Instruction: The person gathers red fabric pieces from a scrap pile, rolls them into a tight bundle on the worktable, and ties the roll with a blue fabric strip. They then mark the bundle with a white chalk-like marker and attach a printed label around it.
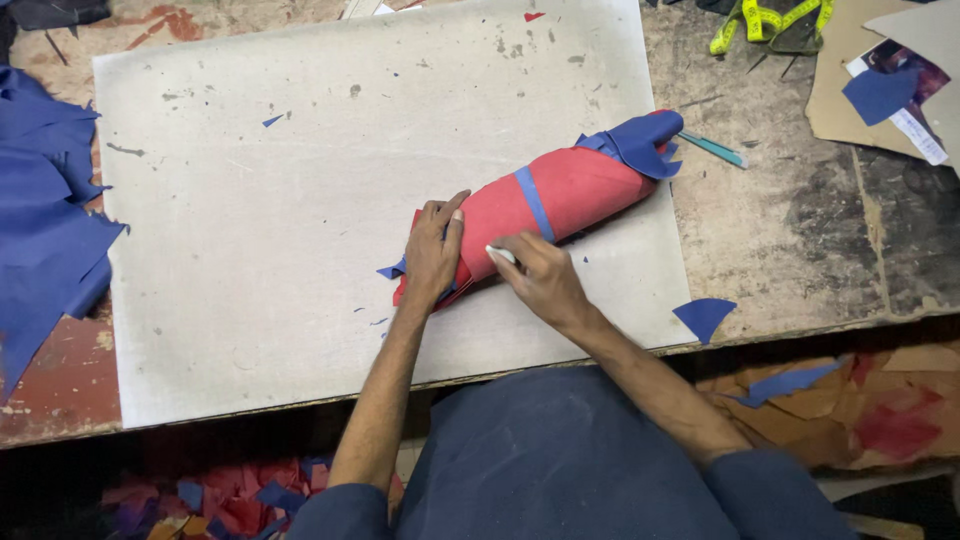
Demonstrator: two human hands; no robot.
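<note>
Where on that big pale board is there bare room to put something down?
The widest bare stretch of the pale board lies between the blue fabric pile and the left hand, with only tiny scraps. It is crowded around the red roll, which both the left and the right hand touch.

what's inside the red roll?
Blue material sticks out of the red roll at its far end, and a blue tip shows near the left hand. The inside is covered.

Only one label-ish thing can be spotted: a narrow white strip label (918, 136) at the far right, laid slanted on a colourful printed sheet (915, 72) atop brown cardboard (835, 105). No packages, signs or screens are seen.
</note>
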